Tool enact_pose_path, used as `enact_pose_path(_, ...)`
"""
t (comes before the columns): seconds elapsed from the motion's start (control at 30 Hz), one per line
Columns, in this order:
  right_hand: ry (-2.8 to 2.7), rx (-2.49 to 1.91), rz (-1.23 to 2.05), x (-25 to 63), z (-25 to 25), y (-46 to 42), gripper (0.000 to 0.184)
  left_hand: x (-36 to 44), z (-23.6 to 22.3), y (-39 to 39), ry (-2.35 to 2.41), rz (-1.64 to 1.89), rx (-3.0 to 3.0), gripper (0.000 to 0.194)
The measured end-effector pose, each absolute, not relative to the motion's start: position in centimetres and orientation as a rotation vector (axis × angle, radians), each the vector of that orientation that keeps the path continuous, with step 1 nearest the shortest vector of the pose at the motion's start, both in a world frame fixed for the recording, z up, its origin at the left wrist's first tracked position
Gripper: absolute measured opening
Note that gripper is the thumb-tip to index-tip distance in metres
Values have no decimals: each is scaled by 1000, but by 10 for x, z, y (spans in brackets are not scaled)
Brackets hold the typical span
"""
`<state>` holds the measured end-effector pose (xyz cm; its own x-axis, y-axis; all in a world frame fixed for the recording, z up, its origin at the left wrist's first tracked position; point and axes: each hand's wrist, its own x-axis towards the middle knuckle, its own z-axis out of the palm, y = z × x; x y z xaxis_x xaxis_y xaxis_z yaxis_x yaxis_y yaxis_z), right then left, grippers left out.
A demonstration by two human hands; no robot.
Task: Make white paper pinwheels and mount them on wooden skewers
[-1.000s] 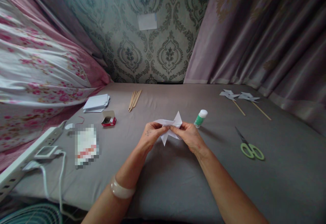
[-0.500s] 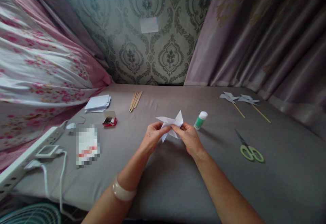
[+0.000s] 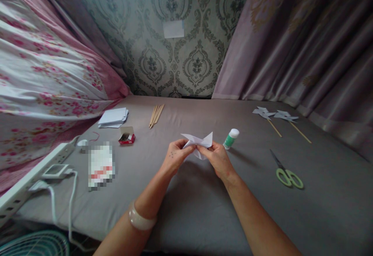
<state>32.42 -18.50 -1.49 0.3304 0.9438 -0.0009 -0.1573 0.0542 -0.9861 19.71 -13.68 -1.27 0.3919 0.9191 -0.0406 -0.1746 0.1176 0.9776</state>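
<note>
Between both hands is a white paper pinwheel (image 3: 201, 141), its folded points sticking up and down around the centre. My left hand (image 3: 177, 154) grips its left side, thumb pressed near the middle. From the other side my right hand (image 3: 217, 157) pinches it, the two thumb tips almost meeting at the centre. Fingers behind the paper are hidden. Just beyond my right hand a green and white glue stick (image 3: 231, 139) stands upright with its cap on.
Green-handled scissors (image 3: 287, 172) lie at right, below two finished pinwheels (image 3: 264, 112) on sticks. Farther left are wooden sticks (image 3: 156, 115), a paper stack (image 3: 113, 117), an open red box (image 3: 126, 137) of small dark pieces, a blurred packet (image 3: 101, 162) and a white power strip (image 3: 37, 170).
The pinwheel has tilted and its lower points are bent further under the hands. Both hands keep their hold, and the view has shifted slightly.
</note>
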Motion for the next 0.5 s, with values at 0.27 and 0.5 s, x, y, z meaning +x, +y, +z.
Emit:
enact_pose_path(0.27, -843, -1246, 1038, 323, -15, -185, 23, 198, -14, -137, 843, 902, 1245, 21)
enact_pose_path(0.5, -785, -1254, 1131, 321, -14, -186, 29, 198, -20, -135, 877, 861, 1184, 23)
